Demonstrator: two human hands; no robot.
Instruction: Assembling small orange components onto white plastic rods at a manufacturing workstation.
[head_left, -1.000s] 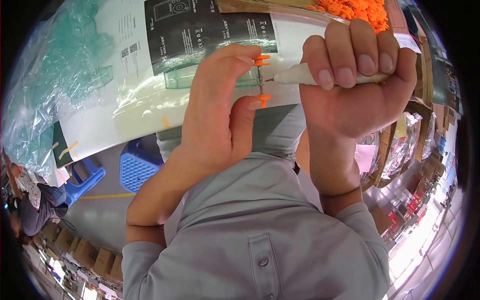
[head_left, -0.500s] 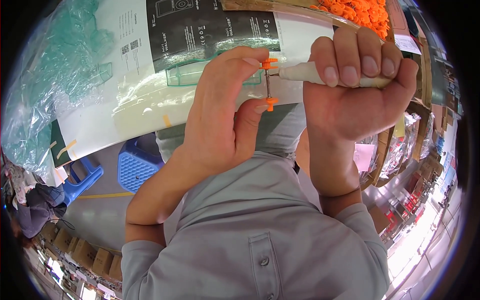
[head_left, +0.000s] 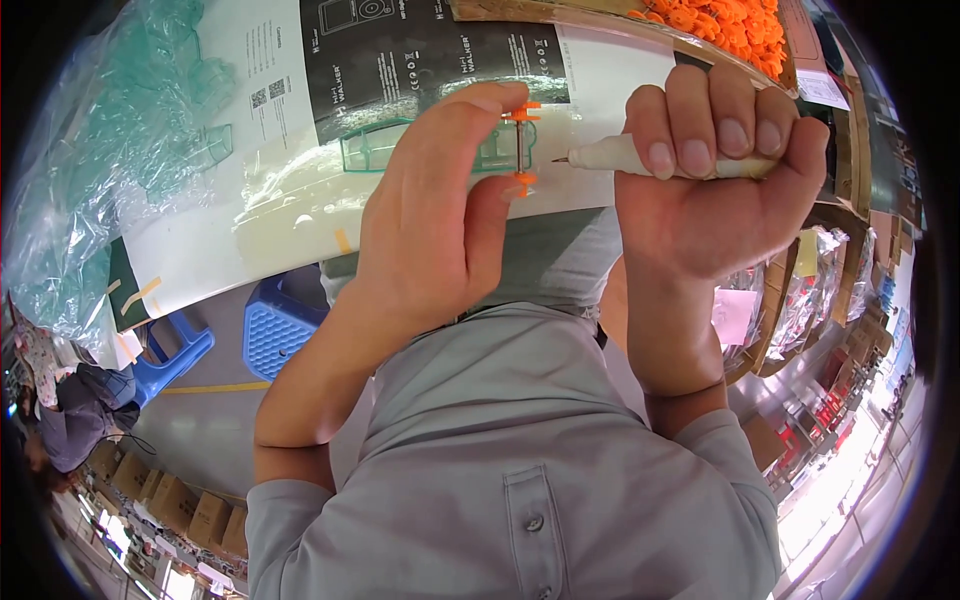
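My left hand (head_left: pixel 430 220) holds a small clear green plastic toy frame (head_left: pixel 375 150) between thumb and fingers. An orange wheel (head_left: pixel 522 108) sits at its top right and another orange wheel (head_left: pixel 524 182) just below, joined by a thin axle. My right hand (head_left: pixel 715 190) is a fist around a cream-coloured pen-shaped tool (head_left: pixel 615 156). The tool's metal tip points left and stands a short way from the axle, not touching it.
A large printed sheet (head_left: pixel 290 190) covers the work surface. A clear bag of green plastic parts (head_left: pixel 110 160) lies at the left, and a bin of orange wheels (head_left: pixel 725 25) at the top right. A blue stool (head_left: pixel 275 325) stands below; another person (head_left: pixel 55 400) sits far left.
My right hand has drawn the tool to the right, off the axle. The left hand has turned the frame so more of its green body shows.
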